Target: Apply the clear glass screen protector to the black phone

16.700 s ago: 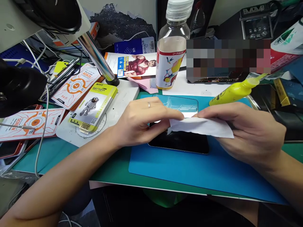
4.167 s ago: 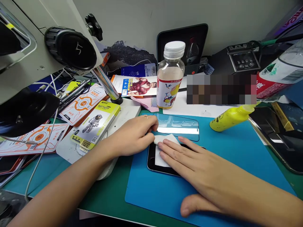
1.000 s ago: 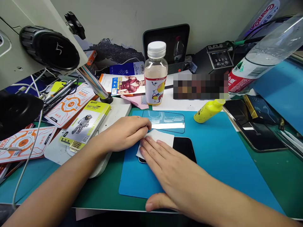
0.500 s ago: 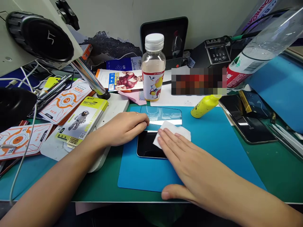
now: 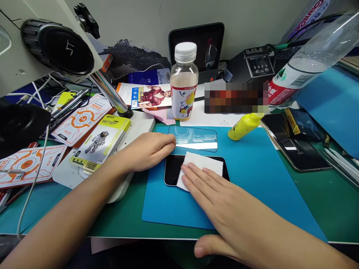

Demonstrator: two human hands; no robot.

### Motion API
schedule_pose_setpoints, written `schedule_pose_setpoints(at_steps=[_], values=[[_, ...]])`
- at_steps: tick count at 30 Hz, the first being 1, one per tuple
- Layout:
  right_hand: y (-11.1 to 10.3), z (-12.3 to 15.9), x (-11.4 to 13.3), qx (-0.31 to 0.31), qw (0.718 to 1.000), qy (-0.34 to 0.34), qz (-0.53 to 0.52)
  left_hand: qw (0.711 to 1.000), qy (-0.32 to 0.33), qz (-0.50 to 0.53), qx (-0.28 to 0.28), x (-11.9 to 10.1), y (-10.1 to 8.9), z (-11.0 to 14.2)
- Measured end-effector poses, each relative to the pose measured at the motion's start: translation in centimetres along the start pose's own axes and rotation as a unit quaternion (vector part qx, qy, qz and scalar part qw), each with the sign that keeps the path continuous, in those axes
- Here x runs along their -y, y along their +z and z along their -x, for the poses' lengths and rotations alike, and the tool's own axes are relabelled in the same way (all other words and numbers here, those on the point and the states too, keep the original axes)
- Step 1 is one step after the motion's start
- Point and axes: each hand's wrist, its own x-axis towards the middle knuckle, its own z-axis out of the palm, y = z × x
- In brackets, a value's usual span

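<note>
My right hand (image 5: 224, 201) lies with straight fingers on a folded white wipe (image 5: 206, 161), pressing it onto the black screen of a smartphone (image 5: 173, 170). Its thumb is spread away, toward the table edge. Past the phone lies a clear glass screen protector (image 5: 196, 140) with a dark outline. My left hand (image 5: 151, 151) is closed, fingers curled beside the left ends of the protector and the phone; its fingertips are turned away, so anything in them is hidden. Phone and protector both rest on a blue mat (image 5: 252, 179).
A yellow squeeze bottle (image 5: 244, 126) and a juice bottle (image 5: 183, 82) stand behind the mat. Another phone (image 5: 297, 145) and a tilted water bottle (image 5: 305, 67) are at right. At left are a microscope stand (image 5: 140, 127) and boxed battery packs (image 5: 102, 142).
The wipe and my right hand have moved toward me over the phone screen, uncovering the protector's near edge. My left hand stays nearly in place. The whole view has shifted slightly.
</note>
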Motion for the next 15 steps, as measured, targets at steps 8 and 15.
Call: schedule_pose_setpoints(at_steps=[8, 15], values=[[-1.5, 1.8, -2.7, 0.029, 1.000, 0.011, 0.001, 0.999, -0.044, -0.013, -0.024, -0.3, -0.4, -0.2], [-4.6, -0.7, -5.7, 0.074, 0.996, 0.000, -0.046, 1.000, -0.011, -0.007, -0.001, -0.2, -0.5, -0.2]])
